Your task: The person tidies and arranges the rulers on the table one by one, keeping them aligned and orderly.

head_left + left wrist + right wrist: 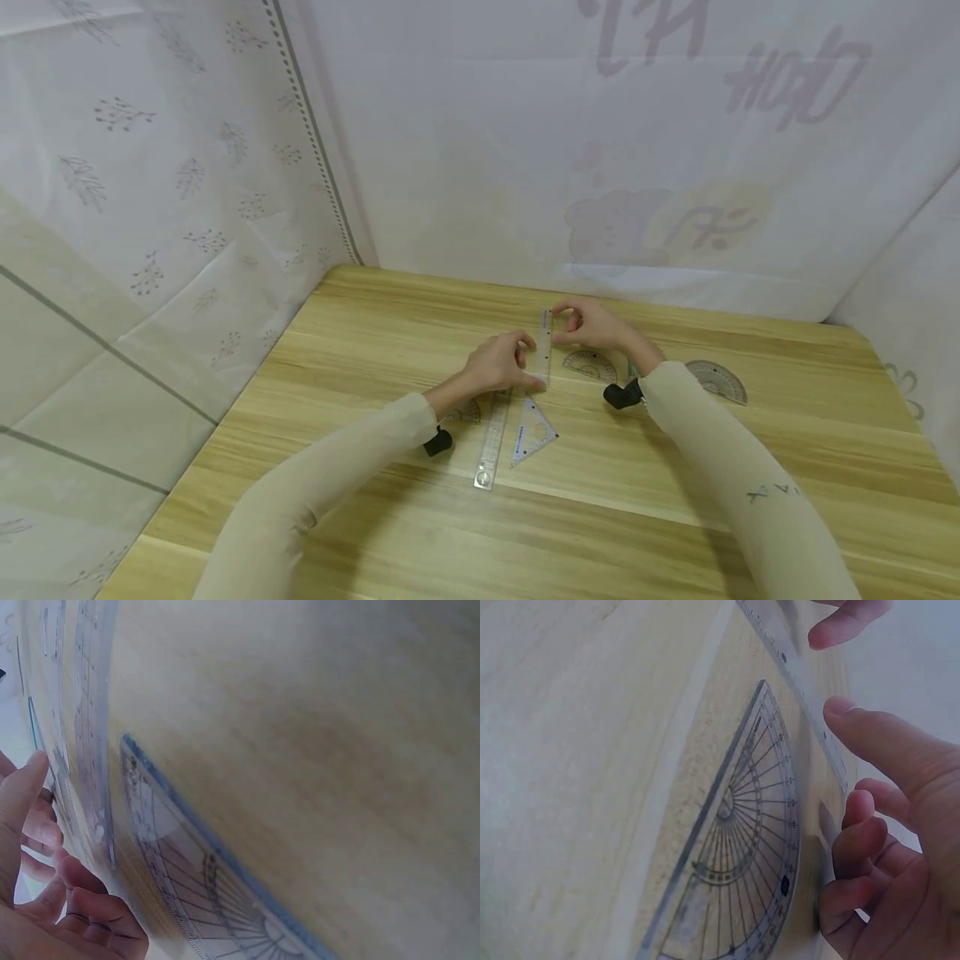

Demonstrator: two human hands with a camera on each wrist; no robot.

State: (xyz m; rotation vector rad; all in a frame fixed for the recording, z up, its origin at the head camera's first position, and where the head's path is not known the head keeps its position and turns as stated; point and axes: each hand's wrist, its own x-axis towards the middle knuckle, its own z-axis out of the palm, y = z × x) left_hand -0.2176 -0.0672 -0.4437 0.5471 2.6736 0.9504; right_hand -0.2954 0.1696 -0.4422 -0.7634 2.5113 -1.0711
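Observation:
A short clear ruler point(545, 346) lies lengthwise between the two hands in the head view. My left hand point(498, 362) is at its near left side, the thumb right at the near end and the index finger apart from it along the left edge. On the other side, my right hand point(592, 323) has index fingertip and thumb spread along the ruler's right edge near the far end. A clear protractor point(735, 832) lies under the right hand. Below the left hand are a longer clear ruler point(491, 442) and a set square point(532, 432).
Another protractor point(717, 382) lies beyond the right forearm, and one more protractor point(202, 877) sits partly under the left wrist. A greenish piece shows beside the right wrist, mostly hidden. White printed curtains point(480, 167) border the wooden table point(637, 517).

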